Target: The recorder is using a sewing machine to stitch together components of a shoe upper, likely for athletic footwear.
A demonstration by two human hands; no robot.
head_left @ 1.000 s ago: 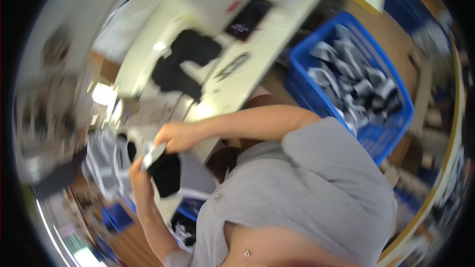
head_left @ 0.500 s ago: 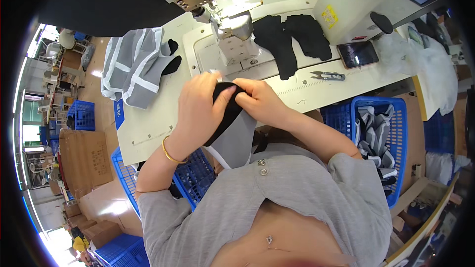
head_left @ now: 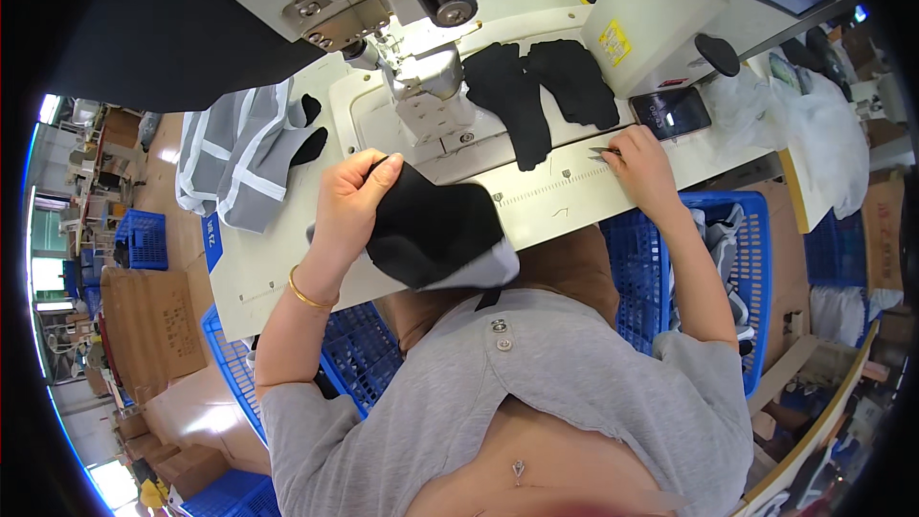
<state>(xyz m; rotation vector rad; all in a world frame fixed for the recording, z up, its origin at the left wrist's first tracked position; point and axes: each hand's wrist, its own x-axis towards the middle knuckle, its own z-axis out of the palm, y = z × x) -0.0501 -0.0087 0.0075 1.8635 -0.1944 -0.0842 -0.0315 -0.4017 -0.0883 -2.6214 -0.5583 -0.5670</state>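
Observation:
My left hand [head_left: 350, 201] pinches the upper edge of a black and grey fabric piece [head_left: 436, 225], which hangs over the table's front edge. Its black side faces up, and grey with a pale border shows along the bottom. To the right, my right hand [head_left: 643, 170] has its fingers closed around the thread snips [head_left: 600, 153] on the tabletop. Only the snips' tips show; the handle is covered by the fingers. Just beyond the fabric stands the sewing machine's free arm and needle area [head_left: 426, 86].
Two black fabric pieces [head_left: 522, 101] lie right of the needle area. A phone [head_left: 673, 112] rests beyond my right hand. Grey-and-white pieces [head_left: 244, 148] are heaped on the left. Blue baskets [head_left: 756, 258] stand under the table, and a plastic bag [head_left: 818, 144] hangs at the right.
My right hand has let go of the fabric and moved right onto the snips. The fabric piece now hangs from my left hand alone, spread wider with its black side showing.

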